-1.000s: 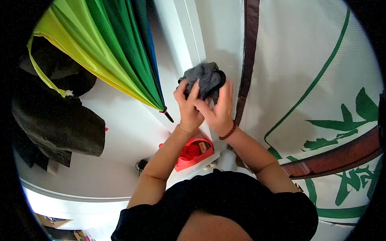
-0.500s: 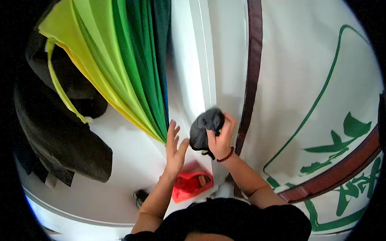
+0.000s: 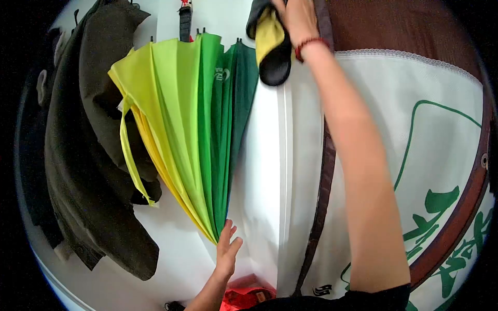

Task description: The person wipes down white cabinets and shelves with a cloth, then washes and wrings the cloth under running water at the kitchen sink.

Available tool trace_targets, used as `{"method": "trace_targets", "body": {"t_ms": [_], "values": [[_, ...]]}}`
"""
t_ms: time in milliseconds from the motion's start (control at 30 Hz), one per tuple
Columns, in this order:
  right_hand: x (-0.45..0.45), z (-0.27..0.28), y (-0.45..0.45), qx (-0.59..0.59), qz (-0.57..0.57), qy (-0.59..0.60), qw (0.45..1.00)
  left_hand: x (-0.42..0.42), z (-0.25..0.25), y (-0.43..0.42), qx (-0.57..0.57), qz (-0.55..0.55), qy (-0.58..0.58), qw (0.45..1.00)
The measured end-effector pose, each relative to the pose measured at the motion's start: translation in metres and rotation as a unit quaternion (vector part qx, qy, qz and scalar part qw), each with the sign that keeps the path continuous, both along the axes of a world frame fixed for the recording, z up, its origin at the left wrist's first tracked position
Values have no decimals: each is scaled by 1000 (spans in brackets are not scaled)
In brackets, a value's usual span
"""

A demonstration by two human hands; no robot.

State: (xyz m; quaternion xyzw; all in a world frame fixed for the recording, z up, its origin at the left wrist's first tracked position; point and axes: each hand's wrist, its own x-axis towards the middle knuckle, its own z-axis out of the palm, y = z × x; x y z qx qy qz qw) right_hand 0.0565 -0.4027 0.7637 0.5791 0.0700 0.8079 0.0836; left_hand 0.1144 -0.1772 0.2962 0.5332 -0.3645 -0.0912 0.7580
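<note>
My right hand [image 3: 300, 23] is raised to the top of the view, closed on a soft dark cap-like item [image 3: 274, 70] with a yellow inner side [image 3: 270, 33] and a rounded black end. Part of that item is cut off by the upper edge. Low in the middle, my left hand [image 3: 226, 254] is open with fingers apart, beside the lower tip of a hanging umbrella [image 3: 176, 98]. The umbrella is folded, in yellow and green panels, with a yellow strap [image 3: 130, 155] dangling. Whether my fingertips touch it I cannot tell.
Dark coats [image 3: 93, 155] hang at the left. On the right a white sheet [image 3: 373, 98] with green markings and brown trim hangs below a brown panel [image 3: 404, 23]. A red bag [image 3: 249, 295] lies low down. A black strap [image 3: 185, 23] hangs above the umbrella.
My right hand has lifted the cap-like item from the middle to the top, and its yellow side now shows. My left hand stays open near the umbrella tip. The view has tilted upward.
</note>
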Motion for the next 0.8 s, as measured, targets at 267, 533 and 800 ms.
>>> {"method": "trace_targets", "body": {"t_ms": [267,533,800], "values": [[-25,7,55,-214,-174,65,959,19,37,-18,83,1,-234,969],[-38,-87,60,-212,-218,261,916,41,160,-70,-27,30,-243,969],[-24,-159,64,-283,-290,422,811,92,172,-67,-129,-35,-55,989]]}}
